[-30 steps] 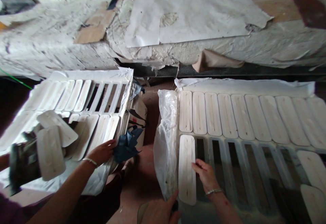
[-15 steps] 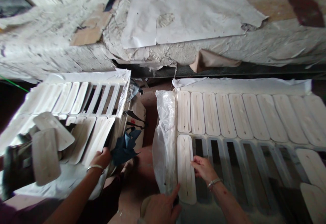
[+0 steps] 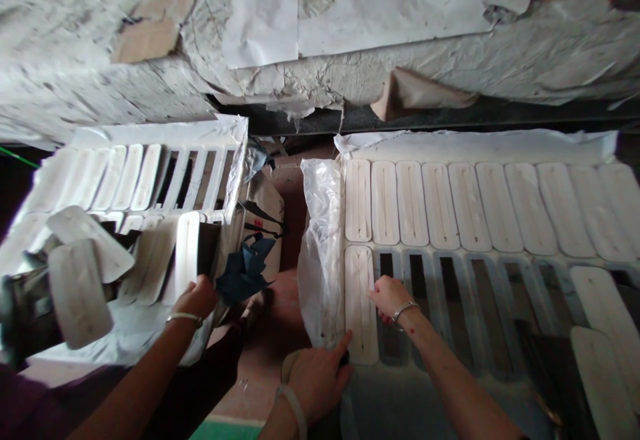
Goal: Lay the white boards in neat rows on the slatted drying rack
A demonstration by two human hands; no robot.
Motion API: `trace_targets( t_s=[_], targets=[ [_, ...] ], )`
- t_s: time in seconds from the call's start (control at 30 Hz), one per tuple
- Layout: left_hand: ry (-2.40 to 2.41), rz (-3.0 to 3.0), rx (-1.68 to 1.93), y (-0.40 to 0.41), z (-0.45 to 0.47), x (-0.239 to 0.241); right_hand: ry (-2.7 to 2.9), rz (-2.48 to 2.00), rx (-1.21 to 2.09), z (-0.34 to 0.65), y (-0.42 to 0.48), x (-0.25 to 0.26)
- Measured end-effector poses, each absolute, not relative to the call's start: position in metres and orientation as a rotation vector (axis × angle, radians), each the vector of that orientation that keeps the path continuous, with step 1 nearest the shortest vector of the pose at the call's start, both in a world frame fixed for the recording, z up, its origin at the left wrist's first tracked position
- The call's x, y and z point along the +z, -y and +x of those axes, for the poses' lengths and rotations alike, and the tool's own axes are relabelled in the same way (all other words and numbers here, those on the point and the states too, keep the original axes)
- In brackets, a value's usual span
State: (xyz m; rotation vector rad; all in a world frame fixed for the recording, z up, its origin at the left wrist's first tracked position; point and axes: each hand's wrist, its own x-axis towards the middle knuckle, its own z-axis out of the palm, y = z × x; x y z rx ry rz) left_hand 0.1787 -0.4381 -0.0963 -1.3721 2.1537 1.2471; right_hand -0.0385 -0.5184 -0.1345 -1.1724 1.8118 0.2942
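Note:
A pale oblong panel [image 3: 360, 307] with a thin dark line down its middle lies over the first slot of the near row in the right-hand frame [image 3: 430, 368]. At its right edge, my right hand [image 3: 393, 299] is closed, with the fingertips pinched on the border. My left hand [image 3: 320, 377] is below and to the left, its index finger stretched out and touching the panel's lower left edge. Its thumb is apart from that finger, and the other fingers are partly hidden. More oblong panels [image 3: 413, 203] fill the far row.
At left, a co-worker's hand [image 3: 196, 299] holds another panel [image 3: 187, 247] over a second slotted frame [image 3: 200, 180]. Loose panels [image 3: 600, 373] lie at right. Crumpled plastic film [image 3: 320, 247] hangs between the frames. A paper-covered bench [image 3: 370, 7] runs behind.
The camera view has shifted, so the frames sit higher in the picture. My right hand's fingers are more curled at the panel's edge. The co-worker's panel has turned more upright.

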Motion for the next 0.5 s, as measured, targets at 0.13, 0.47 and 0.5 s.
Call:
trace_targets(
  t_s=[0.13,0.47,0.5],
  targets=[
    [-2.012,-1.327,1.17,0.44,0.164,-0.083,-1.883,-1.284,0.377,-0.036,0.528,-0.132],
    [-1.528,-2.005,1.982,0.448,0.216,-0.066,-1.739,-1.071,-0.121,-0.055,0.451,-0.112],
    [-1.387,-2.106,2.131,0.446,0.22,-0.066,-1.68,-1.011,-0.167,-0.056,0.433,-0.106]
  ],
)
